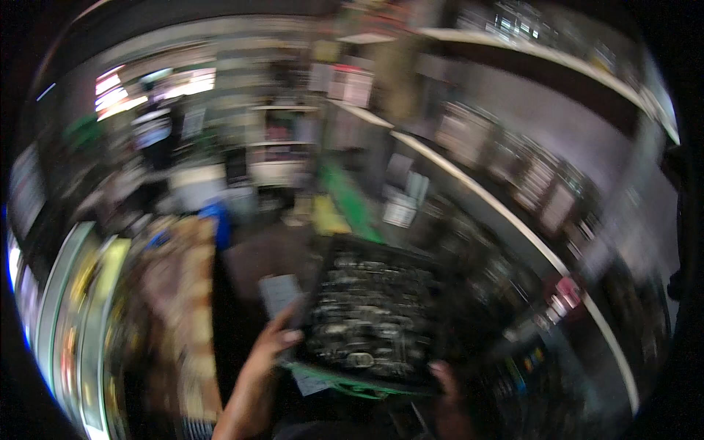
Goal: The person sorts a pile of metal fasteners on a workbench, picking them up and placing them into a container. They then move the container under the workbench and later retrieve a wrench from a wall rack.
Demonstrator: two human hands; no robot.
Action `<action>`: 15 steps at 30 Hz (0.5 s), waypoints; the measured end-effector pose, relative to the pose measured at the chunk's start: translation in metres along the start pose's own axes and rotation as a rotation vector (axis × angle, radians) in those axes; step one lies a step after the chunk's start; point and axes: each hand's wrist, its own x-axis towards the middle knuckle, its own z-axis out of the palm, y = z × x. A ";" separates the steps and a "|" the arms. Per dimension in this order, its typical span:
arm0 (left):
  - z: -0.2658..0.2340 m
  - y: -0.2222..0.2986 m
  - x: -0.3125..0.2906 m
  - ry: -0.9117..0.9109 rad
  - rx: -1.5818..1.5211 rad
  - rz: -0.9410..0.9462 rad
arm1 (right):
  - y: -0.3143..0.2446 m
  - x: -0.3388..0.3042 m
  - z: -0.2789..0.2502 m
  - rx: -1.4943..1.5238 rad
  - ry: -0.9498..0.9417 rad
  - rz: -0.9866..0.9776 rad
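Observation:
A dark, box-like tray (381,248) is between my two hands, low in the middle of the head view. Many small, shiny, metal-looking parts (370,308) fill it, too blurred to name. My left hand (275,341) is closed on the tray's left side, thumb at the rim. At the near right corner, my right hand (444,383) grips the tray; most of its fingers are dark or hidden. Along the tray's near edge runs a green strip (359,387). A pale flat piece (281,295), perhaps paper, shows just beyond my left hand.
Long shelves (477,180) with boxes and blurred goods line the right side. On the left are a brown patterned surface (192,293) and pale-edged panels (70,293). Farther off stand a white box-like thing (198,185), a blue item (215,221) and a small shelf unit (284,143).

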 end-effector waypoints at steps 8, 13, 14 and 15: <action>-0.093 -0.137 0.040 -0.248 0.100 -0.106 | 0.040 -0.005 0.022 -0.155 0.234 0.002; -0.150 -0.206 0.084 -0.337 0.328 -0.285 | 0.110 0.012 -0.001 -0.343 0.257 -0.209; -0.154 -0.213 0.089 -0.379 0.326 -0.277 | 0.129 0.014 -0.005 -0.488 0.330 -0.311; -0.153 -0.222 0.088 -0.312 0.281 -0.402 | 0.147 0.016 -0.015 -0.603 0.348 -0.381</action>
